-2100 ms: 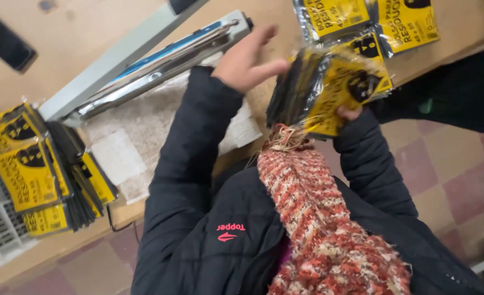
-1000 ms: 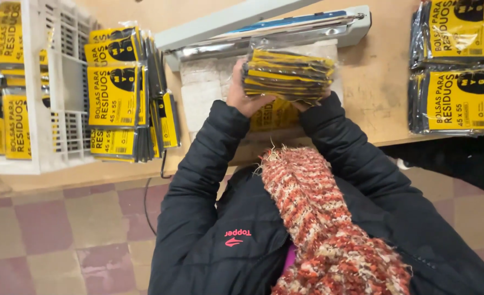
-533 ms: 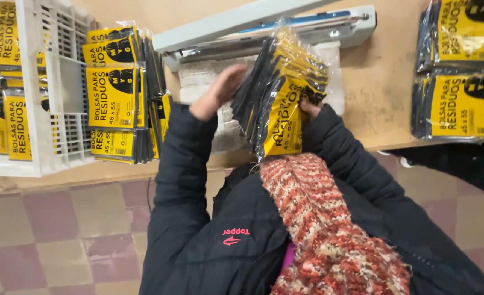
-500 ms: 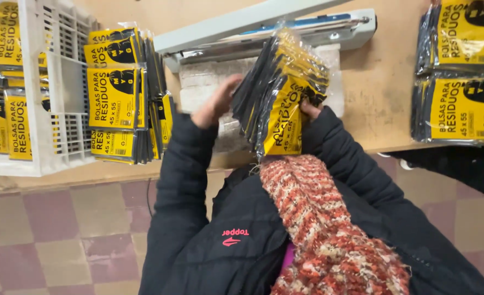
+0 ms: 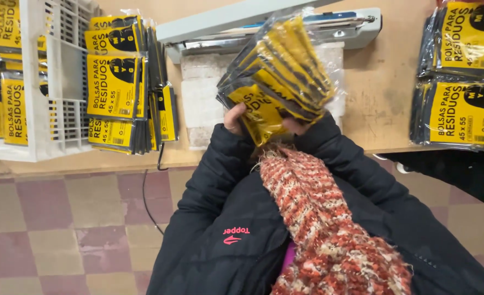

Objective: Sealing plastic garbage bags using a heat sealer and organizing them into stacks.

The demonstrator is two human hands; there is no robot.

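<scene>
Yellow-and-black bag packs (image 5: pixel 277 82) are clamped between left hand (image 5: pixel 235 117) and right hand (image 5: pixel 298 125), tilted above the worktop's (image 5: pixel 384 104) front edge for squaring.

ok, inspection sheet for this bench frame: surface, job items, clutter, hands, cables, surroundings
Surface: wooden bench, scuffed.
Job's things: clear-wrapped bundle of yellow-and-black packets, held up over the grey bar sealer.
Clutter: upright packet stack left of the sealer; two flat packs at right; white crate holding more packets.
Grippers: left hand and right hand both grip the bundle's lower end.
Cables: black cord hangs off the bench edge.
Surroundings: checked tile floor.
</scene>
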